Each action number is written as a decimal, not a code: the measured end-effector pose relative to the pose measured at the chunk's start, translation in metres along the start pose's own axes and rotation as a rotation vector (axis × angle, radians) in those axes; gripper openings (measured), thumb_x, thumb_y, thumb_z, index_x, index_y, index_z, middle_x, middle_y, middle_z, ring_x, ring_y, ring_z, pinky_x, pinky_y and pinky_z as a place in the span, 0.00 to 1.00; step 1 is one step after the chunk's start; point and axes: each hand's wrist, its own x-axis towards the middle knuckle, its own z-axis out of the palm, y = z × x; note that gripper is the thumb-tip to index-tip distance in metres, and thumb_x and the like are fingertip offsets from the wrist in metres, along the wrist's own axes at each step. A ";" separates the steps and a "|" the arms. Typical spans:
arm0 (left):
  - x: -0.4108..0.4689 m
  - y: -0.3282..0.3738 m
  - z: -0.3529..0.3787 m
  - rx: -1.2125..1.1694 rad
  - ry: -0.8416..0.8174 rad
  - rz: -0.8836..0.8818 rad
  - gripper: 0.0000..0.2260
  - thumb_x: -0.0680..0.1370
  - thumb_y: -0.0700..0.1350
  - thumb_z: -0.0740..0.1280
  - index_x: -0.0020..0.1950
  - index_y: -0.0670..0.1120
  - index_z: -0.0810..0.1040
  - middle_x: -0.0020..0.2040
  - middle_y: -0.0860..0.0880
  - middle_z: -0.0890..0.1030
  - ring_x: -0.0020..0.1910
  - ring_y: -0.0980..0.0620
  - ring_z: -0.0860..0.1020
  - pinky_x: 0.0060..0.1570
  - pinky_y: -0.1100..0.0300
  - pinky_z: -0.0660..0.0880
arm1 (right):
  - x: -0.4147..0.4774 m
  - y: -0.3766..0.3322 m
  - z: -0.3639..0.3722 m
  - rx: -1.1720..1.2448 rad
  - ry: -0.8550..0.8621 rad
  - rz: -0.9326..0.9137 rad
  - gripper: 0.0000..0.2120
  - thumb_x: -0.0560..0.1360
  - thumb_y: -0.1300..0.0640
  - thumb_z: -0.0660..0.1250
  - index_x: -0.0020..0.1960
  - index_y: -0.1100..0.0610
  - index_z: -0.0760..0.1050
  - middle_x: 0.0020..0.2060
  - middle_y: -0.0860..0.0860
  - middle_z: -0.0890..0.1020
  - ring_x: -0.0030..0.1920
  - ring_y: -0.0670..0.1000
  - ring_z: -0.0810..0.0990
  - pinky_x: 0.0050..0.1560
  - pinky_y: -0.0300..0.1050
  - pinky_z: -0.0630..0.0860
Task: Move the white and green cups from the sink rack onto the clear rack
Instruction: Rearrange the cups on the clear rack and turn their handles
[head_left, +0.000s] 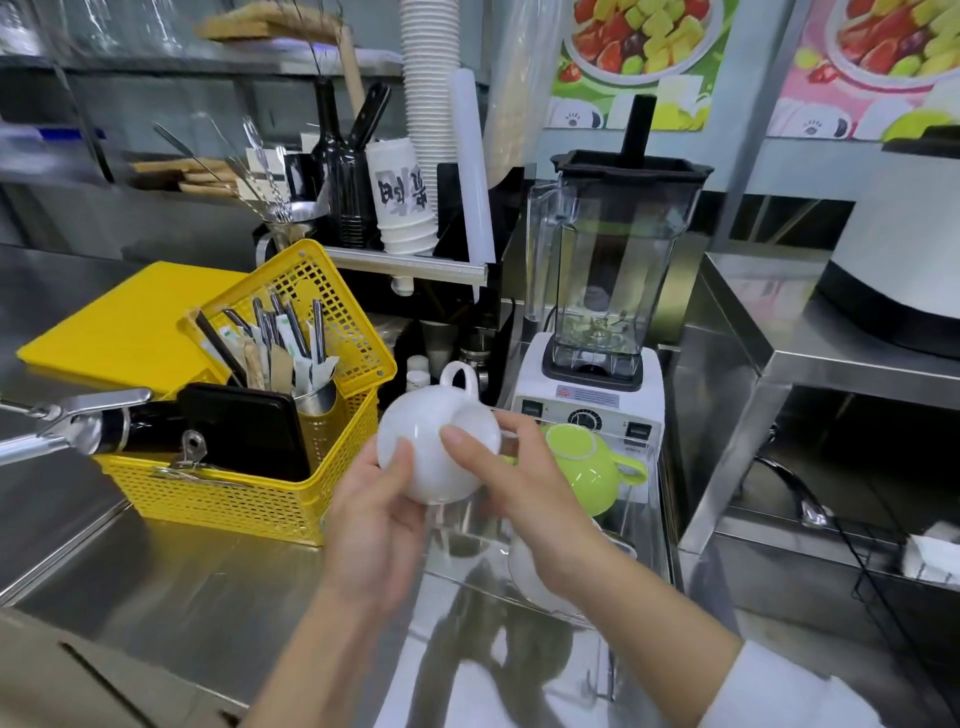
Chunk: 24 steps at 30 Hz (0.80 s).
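A white cup is held upside down in mid-air above the near left part of the clear rack, its handle pointing up and away. My left hand cups it from below and the left, thumb on its side. My right hand pinches its right side with thumb and fingers. A green cup sits upside down on the clear rack, handle to the right. Another white cup lies on the rack below my right wrist, mostly hidden.
A yellow basket with utensils and a black tablet stands left of the cup. A chrome tap reaches in from the left. A blender stands behind the rack. A steel shelf unit rises at the right.
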 end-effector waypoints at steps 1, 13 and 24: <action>0.004 0.009 -0.006 -0.011 0.005 -0.026 0.17 0.74 0.45 0.60 0.58 0.38 0.75 0.51 0.41 0.83 0.49 0.46 0.82 0.41 0.56 0.81 | 0.001 -0.003 -0.007 -0.049 -0.014 -0.021 0.31 0.59 0.40 0.74 0.57 0.48 0.69 0.53 0.47 0.76 0.52 0.47 0.77 0.48 0.41 0.75; 0.029 0.043 -0.021 0.153 0.038 -0.514 0.21 0.68 0.45 0.65 0.57 0.34 0.75 0.49 0.39 0.80 0.46 0.42 0.78 0.58 0.46 0.71 | 0.017 -0.012 -0.032 -0.608 -0.225 -0.325 0.19 0.62 0.59 0.77 0.52 0.53 0.79 0.40 0.48 0.77 0.38 0.43 0.72 0.42 0.31 0.69; 0.032 0.041 -0.035 1.048 -0.314 -0.229 0.39 0.52 0.50 0.78 0.61 0.61 0.69 0.66 0.53 0.62 0.66 0.56 0.65 0.63 0.57 0.68 | 0.021 0.010 -0.013 -0.683 -0.070 -0.292 0.17 0.63 0.55 0.75 0.46 0.66 0.78 0.27 0.51 0.64 0.30 0.48 0.60 0.31 0.45 0.55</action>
